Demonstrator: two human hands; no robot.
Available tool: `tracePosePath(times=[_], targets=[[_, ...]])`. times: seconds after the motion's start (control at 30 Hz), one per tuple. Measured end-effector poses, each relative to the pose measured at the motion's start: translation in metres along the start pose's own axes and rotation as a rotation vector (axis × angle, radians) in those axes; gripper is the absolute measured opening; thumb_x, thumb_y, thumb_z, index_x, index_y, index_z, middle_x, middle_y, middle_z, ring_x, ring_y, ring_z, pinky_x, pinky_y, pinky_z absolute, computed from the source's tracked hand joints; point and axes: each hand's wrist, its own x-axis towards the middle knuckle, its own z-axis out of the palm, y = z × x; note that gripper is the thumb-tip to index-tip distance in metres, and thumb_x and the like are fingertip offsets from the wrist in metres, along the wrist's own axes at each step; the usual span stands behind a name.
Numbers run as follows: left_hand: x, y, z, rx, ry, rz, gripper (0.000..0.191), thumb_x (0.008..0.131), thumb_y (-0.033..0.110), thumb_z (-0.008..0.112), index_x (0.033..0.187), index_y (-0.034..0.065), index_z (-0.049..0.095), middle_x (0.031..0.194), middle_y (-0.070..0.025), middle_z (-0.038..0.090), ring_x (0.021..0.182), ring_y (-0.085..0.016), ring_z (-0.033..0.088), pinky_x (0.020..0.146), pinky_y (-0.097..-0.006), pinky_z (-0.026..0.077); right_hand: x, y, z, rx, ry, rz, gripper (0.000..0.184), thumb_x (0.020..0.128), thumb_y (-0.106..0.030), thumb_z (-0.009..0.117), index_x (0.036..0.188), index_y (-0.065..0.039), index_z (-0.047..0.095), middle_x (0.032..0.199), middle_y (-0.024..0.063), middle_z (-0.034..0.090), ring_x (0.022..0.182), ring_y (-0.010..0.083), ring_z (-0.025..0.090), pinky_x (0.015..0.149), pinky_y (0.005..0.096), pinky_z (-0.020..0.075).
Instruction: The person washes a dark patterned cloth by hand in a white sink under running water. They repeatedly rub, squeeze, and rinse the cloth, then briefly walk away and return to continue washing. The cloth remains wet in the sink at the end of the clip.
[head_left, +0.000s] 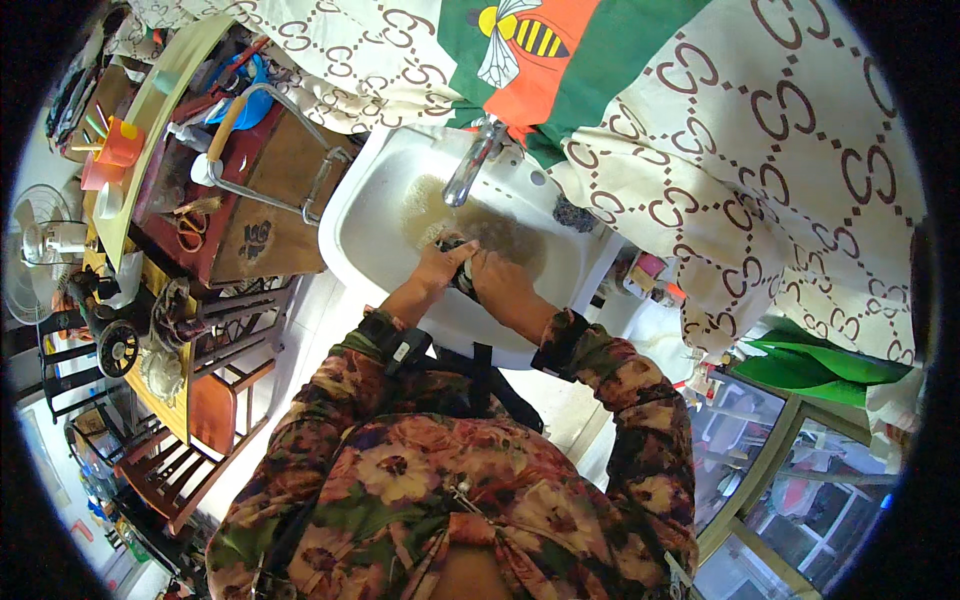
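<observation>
Both my hands are over a white ceramic sink (358, 225), close together below the chrome faucet (466, 176). A small dark item with pale patches, perhaps wet cloth (463, 283), is gripped between them. My left hand (436, 268) has its thumb across the item's upper end. My right hand (504, 281) is closed round its right side. Murky, foamy water (427, 206) lies in the basin under my hands. What exactly the item is cannot be told, as my fingers cover much of it.
A patterned curtain (675, 135) hangs behind and right of the sink. A dark scouring pad (574, 214) sits on the sink's right rim. To the left stand a brown cabinet (277, 202), orange-handled scissors (193, 231), a wooden chair (212, 412) and a black sewing machine (94, 300).
</observation>
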Motion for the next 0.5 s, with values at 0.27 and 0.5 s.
tracePosePath(times=[0.27,0.5], targets=[[-0.025,0.014,0.018,0.199,0.132,0.455,0.024,0.08,0.014,0.072,0.098,0.0036,0.058,0.085,-0.0027,0.063,0.072,-0.012,0.06,0.064,-0.0259,0.049,-0.024,0.029,-0.027,0.335,0.371,-0.045,0.065,0.083,-0.043,0.062,0.136,-0.011,0.041,0.126,0.0158,0.048,0.109,0.0324,0.051,0.088,0.0442,0.0475],[-0.062,0.034,0.059,0.752,0.16,1.002,0.038,0.067,0.01,0.076,0.101,0.0088,0.06,0.098,-0.0132,0.052,0.092,-0.033,0.053,0.079,-0.0389,0.047,-0.068,0.022,0.021,2.291,-0.036,0.693,0.069,0.091,-0.062,0.043,0.141,-0.016,0.033,0.13,0.0136,0.048,0.113,0.0329,0.052,0.093,0.0545,0.0424]])
